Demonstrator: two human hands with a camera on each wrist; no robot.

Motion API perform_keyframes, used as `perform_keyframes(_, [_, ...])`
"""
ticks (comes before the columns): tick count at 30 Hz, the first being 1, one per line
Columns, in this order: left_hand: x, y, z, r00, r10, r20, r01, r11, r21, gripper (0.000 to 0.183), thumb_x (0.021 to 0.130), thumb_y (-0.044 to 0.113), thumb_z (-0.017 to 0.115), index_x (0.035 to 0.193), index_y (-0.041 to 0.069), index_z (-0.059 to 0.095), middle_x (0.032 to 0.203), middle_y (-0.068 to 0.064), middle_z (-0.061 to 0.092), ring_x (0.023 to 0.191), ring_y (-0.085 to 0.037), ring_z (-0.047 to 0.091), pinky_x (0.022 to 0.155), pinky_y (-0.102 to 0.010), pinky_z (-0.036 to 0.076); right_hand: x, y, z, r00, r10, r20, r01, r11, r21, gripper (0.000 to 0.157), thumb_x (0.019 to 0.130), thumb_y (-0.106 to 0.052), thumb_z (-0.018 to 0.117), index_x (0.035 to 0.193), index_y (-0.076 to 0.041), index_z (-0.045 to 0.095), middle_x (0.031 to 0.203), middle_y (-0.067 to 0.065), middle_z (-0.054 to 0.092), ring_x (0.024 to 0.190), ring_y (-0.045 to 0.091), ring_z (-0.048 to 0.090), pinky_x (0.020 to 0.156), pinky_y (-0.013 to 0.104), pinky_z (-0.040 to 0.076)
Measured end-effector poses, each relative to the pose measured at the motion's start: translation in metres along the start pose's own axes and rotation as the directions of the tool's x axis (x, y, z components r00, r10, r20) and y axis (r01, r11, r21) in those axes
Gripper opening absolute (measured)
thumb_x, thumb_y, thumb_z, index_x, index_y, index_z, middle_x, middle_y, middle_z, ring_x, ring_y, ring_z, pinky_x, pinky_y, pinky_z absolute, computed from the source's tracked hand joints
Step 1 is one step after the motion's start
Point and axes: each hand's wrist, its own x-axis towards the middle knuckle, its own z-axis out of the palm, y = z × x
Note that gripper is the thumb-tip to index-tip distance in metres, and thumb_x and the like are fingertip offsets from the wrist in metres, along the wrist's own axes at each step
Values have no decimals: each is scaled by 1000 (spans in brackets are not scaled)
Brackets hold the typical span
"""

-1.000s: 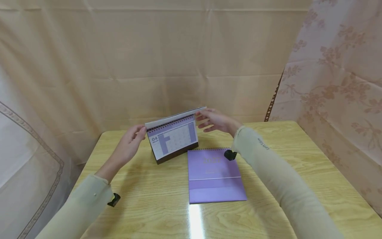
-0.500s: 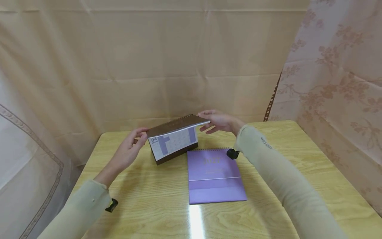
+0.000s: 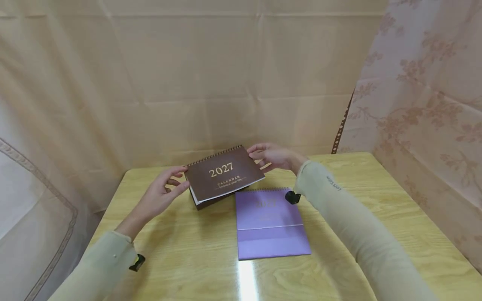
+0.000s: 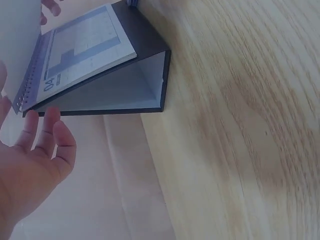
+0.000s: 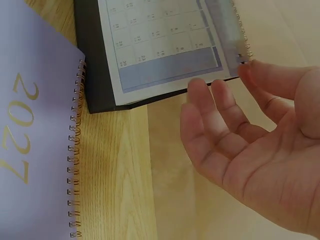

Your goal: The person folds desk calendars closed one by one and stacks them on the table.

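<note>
A brown 2027 desk calendar (image 3: pixel 222 173) stands tilted at the back of the table. Its cover hangs forward over the April page (image 4: pixel 82 42), with a gap under its lower edge. My left hand (image 3: pixel 163 188) is at the left edge of this calendar, fingers loosely bent near the spiral corner. On the other side, my right hand (image 3: pixel 275 156) has its fingertips by the upper right corner, loosely spread. Whether the fingertips touch the calendar is hard to tell. A purple 2027 desk calendar (image 3: pixel 273 240) lies flat in front, under the right forearm.
The wooden table (image 3: pixel 180 251) carries both calendars, the purple one's spiral edge close to the brown one's base. A beige curtain (image 3: pixel 196 75) hangs behind the table. Floral cloth (image 3: pixel 433 113) hangs on the right, and whitish cloth (image 3: pixel 34 200) on the left.
The brown calendar's cover has swung over the spiral from the top to the front, now hiding the April page from above. The right hand has come slightly down; the left stays beside the edge.
</note>
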Motion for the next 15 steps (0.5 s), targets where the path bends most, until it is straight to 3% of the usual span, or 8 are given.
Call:
perform_keyframes(5, [-2, -5, 3, 1000, 9, -14, -9, 1000, -2, 54, 93, 28, 77, 142, 18, 55, 135, -14, 54, 106, -29, 61, 82, -42, 50, -3, 3, 2, 1000, 1, -13, -1, 1000, -21, 37, 105, -11, 55, 142, -8, 52, 139, 14, 54, 117, 38, 61, 104, 57, 43])
perform_keyframes(8, [-2, -5, 5, 1000, 2, -13, -2, 1000, -19, 59, 91, 26, 79, 144, 19, 53, 136, -14, 53, 107, -31, 60, 82, -42, 49, -4, 7, 1, 1000, 6, -5, -6, 999, -34, 43, 105, -14, 57, 148, -11, 51, 144, 13, 55, 123, 41, 57, 106, 60, 39])
perform_keyframes(15, [-1, -10, 5, 999, 17, -42, -18, 1000, -19, 62, 88, 22, 82, 143, 17, 55, 131, -13, 54, 105, -34, 60, 82, -44, 46, -3, 11, 2, 1000, 14, 14, -13, 996, -90, 47, 104, -23, 60, 150, -18, 51, 149, 7, 53, 121, 36, 60, 89, 42, 52])
